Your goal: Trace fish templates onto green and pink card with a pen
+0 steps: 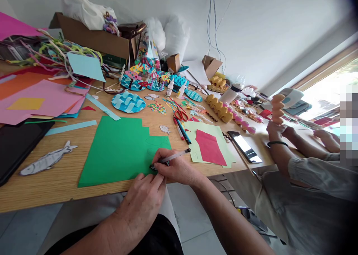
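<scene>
My right hand (175, 167) is closed around a pen (176, 156) with a pale clear barrel, its tip down at the near right part of a green sheet of paper (117, 150). A small dark-edged shape, partly hidden by the fingers, lies under that hand. My left hand (142, 195) is closed at the sheet's near edge, its fingertips bunched on the paper and touching the right hand; its thumb is hidden. Thin drawn outlines (158, 140) show on the sheet's right side, where the upper corner is cut in steps.
A grey paper fish (47, 160) lies left. Red scissors (181, 115), markers (183, 130) and red paper (209, 147) on light green paper lie right. Woven blue paper discs (128, 101) stand behind. Another person's hand (275, 130) holds a wavy orange piece (278, 107) at right.
</scene>
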The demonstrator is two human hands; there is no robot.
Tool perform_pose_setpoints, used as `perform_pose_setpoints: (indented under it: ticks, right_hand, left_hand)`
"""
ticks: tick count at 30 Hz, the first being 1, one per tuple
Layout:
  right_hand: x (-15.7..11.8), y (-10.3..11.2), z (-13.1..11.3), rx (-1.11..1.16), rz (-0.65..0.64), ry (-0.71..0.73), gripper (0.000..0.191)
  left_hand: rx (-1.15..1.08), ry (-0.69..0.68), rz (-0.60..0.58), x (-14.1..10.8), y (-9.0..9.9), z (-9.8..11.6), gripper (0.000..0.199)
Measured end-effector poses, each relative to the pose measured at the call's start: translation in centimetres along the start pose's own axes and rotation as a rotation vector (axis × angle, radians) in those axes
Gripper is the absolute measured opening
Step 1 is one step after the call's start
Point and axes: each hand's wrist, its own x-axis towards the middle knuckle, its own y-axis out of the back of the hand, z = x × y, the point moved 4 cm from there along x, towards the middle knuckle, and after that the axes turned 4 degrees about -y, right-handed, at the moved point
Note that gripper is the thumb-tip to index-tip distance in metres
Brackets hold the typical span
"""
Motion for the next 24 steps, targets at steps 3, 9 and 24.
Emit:
perform_pose_setpoints:
  ticks: [3, 9, 24]
  right_hand:
    - [0.07, 0.08, -0.04, -0.006, -0.005, 0.011, 0.012]
    - [0.06, 0.17, -0.15, -0.039, 0.003, -0.003, 0.014]
    - [-0.35, 0.09, -0.39, -0.052, 0.049, 0.009, 0.013]
  left_hand:
    - [0.009, -0.004, 0.021, 0.01, -0.04, -0.02, 0.046]
    - [0.005, 0.004, 0.029, -0.07, -0.22, -0.05, 0.045]
    - [-0.003, 0.008, 0.044, -0.14, -0.44, -0.02, 0.044]
